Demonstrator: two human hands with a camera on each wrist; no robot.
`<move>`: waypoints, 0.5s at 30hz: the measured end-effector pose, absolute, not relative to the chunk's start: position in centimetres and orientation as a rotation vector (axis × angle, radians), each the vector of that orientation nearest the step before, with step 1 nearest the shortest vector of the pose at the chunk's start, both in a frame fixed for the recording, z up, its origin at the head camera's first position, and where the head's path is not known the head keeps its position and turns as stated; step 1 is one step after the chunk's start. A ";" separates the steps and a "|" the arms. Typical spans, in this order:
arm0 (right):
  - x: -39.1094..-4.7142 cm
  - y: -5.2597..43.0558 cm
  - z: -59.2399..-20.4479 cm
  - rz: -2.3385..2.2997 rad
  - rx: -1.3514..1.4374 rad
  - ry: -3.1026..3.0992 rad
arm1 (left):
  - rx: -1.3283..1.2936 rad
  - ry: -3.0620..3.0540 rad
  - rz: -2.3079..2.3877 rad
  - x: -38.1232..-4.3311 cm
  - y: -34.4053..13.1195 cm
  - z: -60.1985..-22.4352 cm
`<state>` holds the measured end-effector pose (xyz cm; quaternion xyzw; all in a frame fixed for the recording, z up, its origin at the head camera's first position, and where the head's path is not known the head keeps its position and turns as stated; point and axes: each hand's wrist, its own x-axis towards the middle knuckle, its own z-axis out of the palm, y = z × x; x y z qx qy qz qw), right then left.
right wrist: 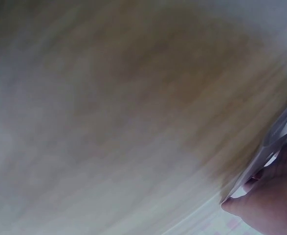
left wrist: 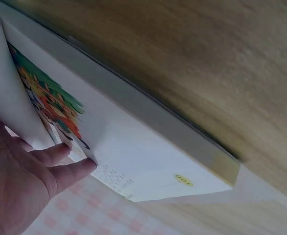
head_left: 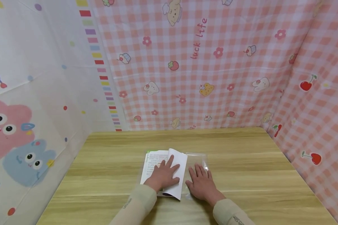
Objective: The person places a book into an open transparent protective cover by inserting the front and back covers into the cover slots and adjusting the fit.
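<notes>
A book [head_left: 146,168] lies on the table with a text page showing at its left and a blank white leaf [head_left: 180,181] curling up over its right part. My left hand [head_left: 162,176] is spread across the book, its fingers over the white leaf. In the left wrist view, two fingertips touch a page [left wrist: 128,142] with a coloured picture and a yellow oval; the book's thick edge faces the camera. Clear plastic sheet [head_left: 197,157] extends from the book's right side. On it my right hand [head_left: 201,185] lies with fingers extended.
The wood-grain table [head_left: 242,162] reaches back to a pink checked cloth [head_left: 213,72] hung behind it. A white cloth [head_left: 59,78] with cartoon figures hangs at the left, and more checked cloth at the right.
</notes>
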<state>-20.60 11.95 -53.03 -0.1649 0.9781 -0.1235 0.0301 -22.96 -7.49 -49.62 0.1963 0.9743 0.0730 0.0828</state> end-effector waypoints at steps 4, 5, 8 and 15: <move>-20.4 11.9 -52.9 -0.376 -0.502 3.013 | 0.593 2.911 0.243 -22.8 -7.3 -49.4; -20.4 11.9 -52.9 -0.373 -0.502 3.016 | 0.594 2.908 0.253 -22.8 -7.3 -49.4; -20.4 11.9 -52.9 -0.366 -0.508 3.023 | 0.593 2.898 0.288 -22.8 -7.3 -49.5; -20.4 11.9 -52.8 -0.370 -0.505 3.023 | 0.595 2.865 0.380 -23.1 -7.8 -49.6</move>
